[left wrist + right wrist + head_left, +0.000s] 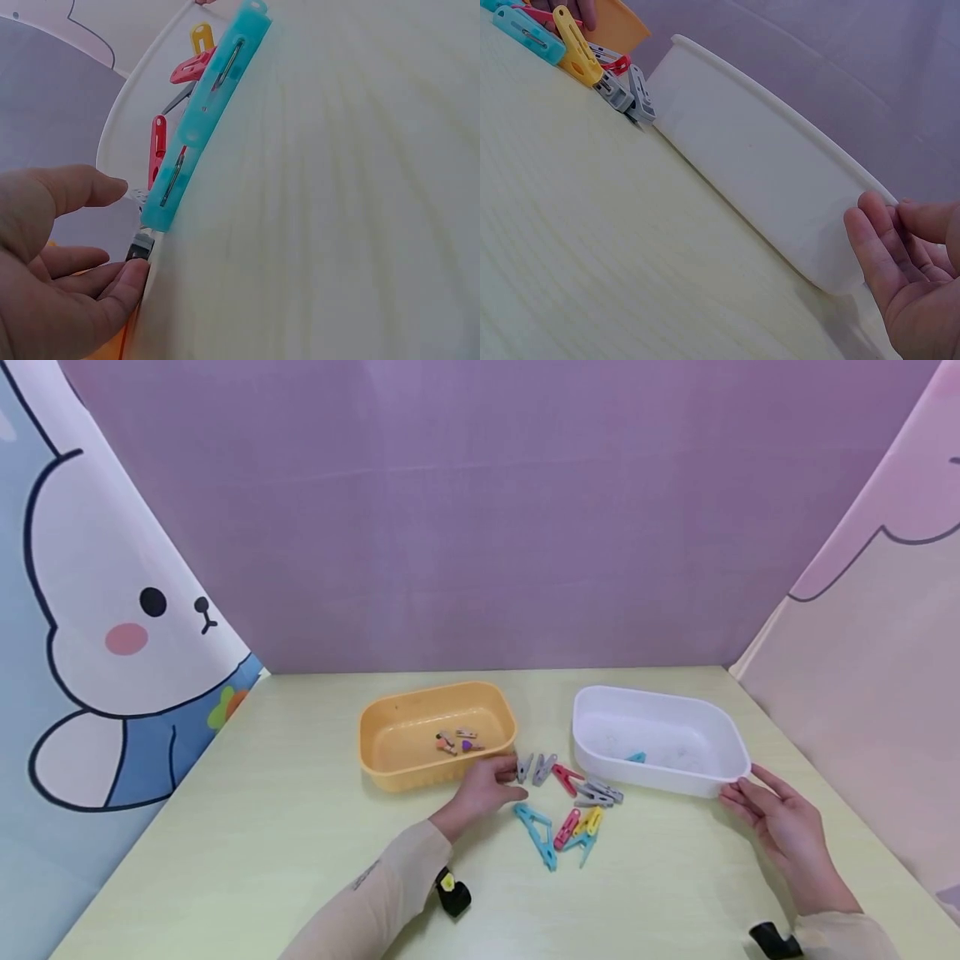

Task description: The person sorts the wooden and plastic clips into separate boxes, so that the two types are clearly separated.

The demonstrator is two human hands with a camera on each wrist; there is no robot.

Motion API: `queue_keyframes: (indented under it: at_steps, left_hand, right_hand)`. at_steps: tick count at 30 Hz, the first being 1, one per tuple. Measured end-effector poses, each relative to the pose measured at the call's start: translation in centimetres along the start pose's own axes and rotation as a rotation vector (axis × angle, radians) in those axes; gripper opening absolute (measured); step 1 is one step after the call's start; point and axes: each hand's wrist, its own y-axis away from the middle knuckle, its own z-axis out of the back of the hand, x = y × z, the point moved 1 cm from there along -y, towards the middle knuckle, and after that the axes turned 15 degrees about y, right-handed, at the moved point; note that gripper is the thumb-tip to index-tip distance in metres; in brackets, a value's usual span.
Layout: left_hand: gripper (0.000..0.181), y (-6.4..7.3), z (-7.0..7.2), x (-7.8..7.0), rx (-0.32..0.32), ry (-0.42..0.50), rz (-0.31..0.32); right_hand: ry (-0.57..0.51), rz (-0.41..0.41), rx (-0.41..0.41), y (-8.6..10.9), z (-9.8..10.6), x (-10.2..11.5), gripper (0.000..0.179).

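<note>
My left hand (487, 793) is at the near right corner of an orange basin (401, 777), beside a grey clothespin (524, 768). Its thumb stands apart from the fingers, and in the left wrist view its fingertips (131, 281) touch or nearly touch a grey clothespin (140, 246). Several clothespins lie between the basins, among them a turquoise one (537, 837), a pink one (567, 829) and a yellow one (588, 821). My right hand (787, 831) holds the near right corner of a white basin (660, 777), with fingers against the outer wall and thumb at the rim.
Several small clips (467, 733) lie in the orange basin, some bearing little figures. A turquoise piece (637, 757) lies in the white basin. Both basins stand on a pale wooden table (247, 860), with a purple backdrop (495, 527) behind and printed panels at the sides.
</note>
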Motion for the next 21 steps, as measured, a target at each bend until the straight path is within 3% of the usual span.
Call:
queue_keyframes:
  at_steps: [10, 21]
  left_hand:
    - [0.05, -1.0, -0.8, -0.3, 0.04, -0.057, -0.012]
    - [0.056, -2.7, -2.1, -0.8, 0.062, -0.136, 0.053]
  right_hand:
    - [-0.001, 0.006, 0.003, 0.1, 0.0, 0.0, 0.033]
    - [0.003, -0.007, -0.002, 0.0, -0.1, 0.0, 0.031]
